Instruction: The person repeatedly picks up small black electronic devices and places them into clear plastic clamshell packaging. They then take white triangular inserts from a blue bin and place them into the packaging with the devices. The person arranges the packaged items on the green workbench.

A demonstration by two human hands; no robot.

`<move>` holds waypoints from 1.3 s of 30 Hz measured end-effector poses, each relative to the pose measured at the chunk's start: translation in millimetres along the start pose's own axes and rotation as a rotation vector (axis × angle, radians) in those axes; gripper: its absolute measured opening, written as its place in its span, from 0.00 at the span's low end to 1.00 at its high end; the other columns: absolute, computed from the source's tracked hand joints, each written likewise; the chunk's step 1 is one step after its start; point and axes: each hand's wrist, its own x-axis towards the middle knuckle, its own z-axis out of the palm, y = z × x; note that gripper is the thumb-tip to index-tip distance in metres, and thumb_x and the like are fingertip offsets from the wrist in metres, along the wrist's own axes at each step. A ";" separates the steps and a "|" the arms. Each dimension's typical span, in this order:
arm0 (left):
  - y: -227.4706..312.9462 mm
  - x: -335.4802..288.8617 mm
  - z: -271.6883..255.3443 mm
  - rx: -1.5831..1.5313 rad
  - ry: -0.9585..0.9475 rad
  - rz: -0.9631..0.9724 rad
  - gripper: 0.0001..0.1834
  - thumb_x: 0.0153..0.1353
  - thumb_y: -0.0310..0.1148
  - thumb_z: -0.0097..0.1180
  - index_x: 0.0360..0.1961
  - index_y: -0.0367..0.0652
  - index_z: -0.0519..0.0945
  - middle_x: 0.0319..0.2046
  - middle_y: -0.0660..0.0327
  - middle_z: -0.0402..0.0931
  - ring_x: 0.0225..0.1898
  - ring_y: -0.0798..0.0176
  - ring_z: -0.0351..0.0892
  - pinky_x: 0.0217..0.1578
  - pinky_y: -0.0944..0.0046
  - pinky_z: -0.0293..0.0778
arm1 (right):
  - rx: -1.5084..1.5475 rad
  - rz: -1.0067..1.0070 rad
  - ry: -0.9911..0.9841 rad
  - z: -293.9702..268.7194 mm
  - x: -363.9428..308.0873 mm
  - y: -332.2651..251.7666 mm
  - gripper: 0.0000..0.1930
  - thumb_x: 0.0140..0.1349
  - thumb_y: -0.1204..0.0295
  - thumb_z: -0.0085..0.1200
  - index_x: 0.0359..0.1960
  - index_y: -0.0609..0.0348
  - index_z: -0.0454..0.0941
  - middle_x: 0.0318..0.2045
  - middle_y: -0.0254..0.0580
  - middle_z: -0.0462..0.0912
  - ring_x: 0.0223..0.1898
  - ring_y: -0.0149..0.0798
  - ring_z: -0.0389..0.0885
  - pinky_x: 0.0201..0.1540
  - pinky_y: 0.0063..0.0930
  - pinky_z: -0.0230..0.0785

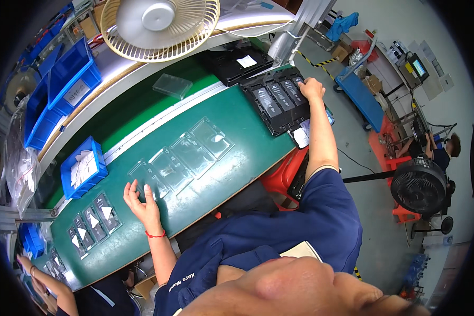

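My right hand [312,89] reaches to the far right of the bench, its fingers bent onto the end of a flat dark battery-like pack [291,92] with pale print. That pack lies in a black plastic tray [270,120] beside similar packs. Fingers spread and holding nothing, my left hand [145,204] hovers over the near edge of the green bench. It is nearest to the left end of a row of clear plastic blister shells [194,154]. The underside of the right fingers is hidden.
Left on the green bench [142,231] lie several dark packs with white triangles [94,221]. A blue bin of white slips [87,167] stands behind them. A fan [160,23] overhangs the back shelf. Another person's arm [58,289] is at lower left; a red stool [279,181] stands beside the bench.
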 end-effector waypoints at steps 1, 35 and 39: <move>-0.6 -0.3 -0.3 -0.007 0.008 -0.008 0.17 0.63 0.33 0.59 0.52 0.41 0.77 0.58 0.50 0.65 0.56 0.55 0.67 0.50 0.59 0.67 | -0.043 -0.017 -0.018 0.6 2.6 -4.5 0.20 0.56 0.52 0.59 0.44 0.50 0.84 0.45 0.47 0.84 0.53 0.48 0.78 0.58 0.43 0.62; -6.9 -0.3 -1.3 -0.046 -0.010 0.014 0.15 0.60 0.26 0.59 0.49 0.42 0.78 0.55 0.52 0.68 0.53 0.56 0.70 0.49 0.60 0.69 | -0.126 -0.087 -0.307 -18.3 -8.6 -36.5 0.34 0.45 0.47 0.68 0.50 0.57 0.80 0.54 0.47 0.79 0.61 0.53 0.69 0.60 0.49 0.52; -10.8 -1.8 -2.2 -0.071 0.009 0.002 0.16 0.59 0.27 0.59 0.50 0.42 0.78 0.55 0.52 0.68 0.53 0.55 0.70 0.50 0.60 0.70 | -0.263 -0.175 -0.251 -34.7 -14.8 -48.9 0.30 0.54 0.47 0.61 0.49 0.59 0.80 0.52 0.48 0.80 0.59 0.54 0.70 0.59 0.52 0.53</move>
